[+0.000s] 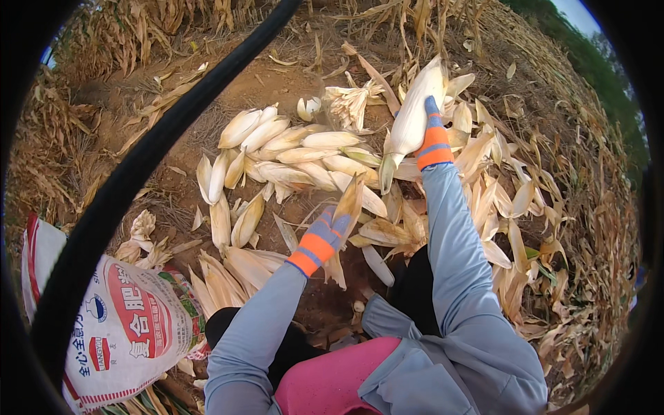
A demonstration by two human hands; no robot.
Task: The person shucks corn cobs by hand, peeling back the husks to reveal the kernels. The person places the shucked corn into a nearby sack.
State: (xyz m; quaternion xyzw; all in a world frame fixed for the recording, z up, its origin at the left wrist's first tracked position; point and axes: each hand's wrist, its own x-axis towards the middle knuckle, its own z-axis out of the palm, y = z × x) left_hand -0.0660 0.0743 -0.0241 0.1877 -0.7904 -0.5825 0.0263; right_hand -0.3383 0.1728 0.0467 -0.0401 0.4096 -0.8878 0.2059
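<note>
My right hand point(434, 142), in a grey and orange glove, is closed round a large corn ear point(415, 114) in its pale husk. The ear is held up with its greenish narrow end pointing down toward me. Lower and to the left, my left hand point(319, 238) wears a matching glove and is closed on a dry brown corn husk point(351, 197); whether a cob is inside it I cannot make out. Beyond my left hand lies a pile of corn ears point(304, 155), still in pale husks, on the soil.
Loose husks point(484, 187) are heaped right of my right arm. A white printed woven sack point(124, 325) lies at the lower left. A thick black strap or tube point(166, 138) crosses the left side. Dry corn stalks point(159, 31) border the ground at the back.
</note>
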